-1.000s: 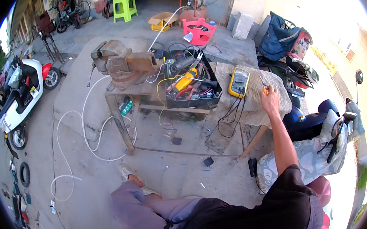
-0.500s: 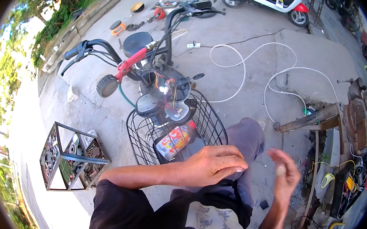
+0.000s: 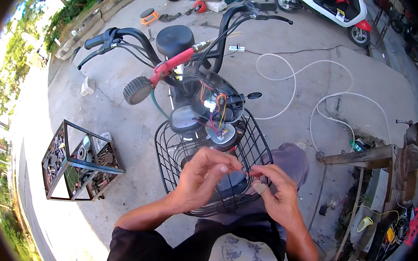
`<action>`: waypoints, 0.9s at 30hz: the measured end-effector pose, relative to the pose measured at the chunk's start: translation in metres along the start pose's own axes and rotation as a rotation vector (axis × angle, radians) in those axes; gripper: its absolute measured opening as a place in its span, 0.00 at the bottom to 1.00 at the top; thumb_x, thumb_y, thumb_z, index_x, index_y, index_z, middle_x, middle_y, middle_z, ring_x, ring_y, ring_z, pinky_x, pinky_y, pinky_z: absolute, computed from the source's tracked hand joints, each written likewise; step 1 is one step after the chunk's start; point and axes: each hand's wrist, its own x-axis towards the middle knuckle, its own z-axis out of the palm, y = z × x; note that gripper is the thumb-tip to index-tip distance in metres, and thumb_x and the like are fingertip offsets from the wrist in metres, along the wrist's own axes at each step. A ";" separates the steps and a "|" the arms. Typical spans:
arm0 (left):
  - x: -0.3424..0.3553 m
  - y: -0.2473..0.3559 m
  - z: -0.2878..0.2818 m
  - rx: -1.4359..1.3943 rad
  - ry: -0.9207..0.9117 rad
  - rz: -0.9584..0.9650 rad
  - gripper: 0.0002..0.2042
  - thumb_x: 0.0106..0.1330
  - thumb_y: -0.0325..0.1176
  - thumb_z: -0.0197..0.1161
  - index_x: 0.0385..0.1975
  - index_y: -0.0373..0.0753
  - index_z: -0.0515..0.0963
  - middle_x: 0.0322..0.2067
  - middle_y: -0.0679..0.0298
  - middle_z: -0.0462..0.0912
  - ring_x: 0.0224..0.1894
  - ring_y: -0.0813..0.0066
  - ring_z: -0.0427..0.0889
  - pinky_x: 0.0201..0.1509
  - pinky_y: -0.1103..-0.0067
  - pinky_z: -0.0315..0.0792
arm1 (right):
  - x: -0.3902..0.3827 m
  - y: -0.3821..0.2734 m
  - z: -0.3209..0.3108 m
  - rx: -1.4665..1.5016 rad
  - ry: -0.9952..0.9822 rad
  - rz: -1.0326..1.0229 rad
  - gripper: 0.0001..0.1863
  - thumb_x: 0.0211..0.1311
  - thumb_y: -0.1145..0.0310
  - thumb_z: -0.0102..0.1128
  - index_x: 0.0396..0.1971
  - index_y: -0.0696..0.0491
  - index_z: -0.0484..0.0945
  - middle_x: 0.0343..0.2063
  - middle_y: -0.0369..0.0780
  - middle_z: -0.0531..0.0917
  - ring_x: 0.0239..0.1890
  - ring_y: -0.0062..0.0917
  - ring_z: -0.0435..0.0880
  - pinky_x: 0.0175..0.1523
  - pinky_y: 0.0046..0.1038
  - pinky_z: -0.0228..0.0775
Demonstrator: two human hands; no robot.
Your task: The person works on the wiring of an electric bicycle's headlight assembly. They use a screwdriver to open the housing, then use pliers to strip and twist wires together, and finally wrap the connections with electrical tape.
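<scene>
Over the wire basket [image 3: 164, 157] of an electric bike, my left hand [image 3: 201, 178] and my right hand [image 3: 278, 194] meet fingertip to fingertip. Both are pinched closed around something thin and reddish, too small to name. A thumb of the right hand seems wrapped in a pale covering. Just beyond them, the bike's front housing [image 3: 206, 93] is open, with coloured wires [image 3: 220, 102] hanging out. A round pale lamp part [image 3: 221, 135] dangles on these wires at the basket. My hands hide most of the basket's contents.
A red air inflator with a round black gauge [image 3: 138, 90] lies across the handlebars. A metal frame box [image 3: 80, 164] of parts stands left. White hose [image 3: 294, 81] loops on the ground. A wooden bench [image 3: 358, 156] with a vise [image 3: 411, 145] is right; a white scooter [image 3: 327, 1] stands far right.
My hands have moved forward over the basket and come together, fingertips now pinching. The view has shifted, and the bottle seen in the basket before is largely covered.
</scene>
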 end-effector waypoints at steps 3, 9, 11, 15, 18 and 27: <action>0.010 0.011 -0.026 -0.136 0.177 -0.015 0.04 0.89 0.28 0.53 0.54 0.35 0.69 0.47 0.56 0.83 0.48 0.67 0.89 0.55 0.68 0.86 | -0.011 0.006 -0.017 -0.197 0.172 0.007 0.17 0.72 0.79 0.70 0.58 0.60 0.85 0.49 0.44 0.90 0.52 0.29 0.89 0.60 0.32 0.80; 0.034 0.016 -0.057 -0.065 0.146 -0.198 0.04 0.89 0.29 0.54 0.52 0.36 0.70 0.43 0.61 0.78 0.32 0.80 0.79 0.33 0.83 0.73 | -0.114 0.065 -0.077 -0.012 0.636 0.304 0.14 0.79 0.79 0.63 0.60 0.61 0.85 0.49 0.41 0.88 0.53 0.25 0.87 0.61 0.28 0.79; 0.043 -0.006 -0.061 0.183 0.122 -0.173 0.04 0.87 0.27 0.57 0.51 0.35 0.73 0.43 0.63 0.78 0.30 0.82 0.75 0.33 0.82 0.70 | -0.157 0.075 -0.105 -0.103 0.755 0.382 0.14 0.83 0.77 0.59 0.61 0.62 0.84 0.51 0.41 0.87 0.54 0.24 0.87 0.61 0.28 0.80; 0.071 -0.008 -0.047 0.652 0.157 -0.214 0.08 0.77 0.26 0.69 0.50 0.32 0.81 0.33 0.68 0.79 0.28 0.84 0.73 0.32 0.80 0.70 | -0.261 0.084 -0.157 -0.336 1.038 0.480 0.18 0.87 0.67 0.60 0.66 0.60 0.83 0.54 0.41 0.89 0.52 0.23 0.86 0.61 0.27 0.79; 0.080 -0.014 -0.039 1.007 0.201 -0.017 0.10 0.71 0.27 0.75 0.48 0.34 0.85 0.29 0.64 0.82 0.27 0.75 0.82 0.32 0.76 0.74 | -0.338 0.067 -0.186 -0.532 1.167 0.623 0.19 0.88 0.64 0.59 0.68 0.59 0.82 0.59 0.43 0.88 0.58 0.25 0.86 0.65 0.27 0.77; 0.082 -0.045 -0.028 1.217 -0.008 0.410 0.04 0.77 0.24 0.69 0.47 0.36 0.85 0.46 0.53 0.86 0.40 0.47 0.89 0.44 0.61 0.83 | -0.439 -0.015 -0.190 -0.921 1.643 0.667 0.25 0.76 0.83 0.57 0.70 0.55 0.80 0.54 0.36 0.87 0.56 0.21 0.85 0.59 0.25 0.76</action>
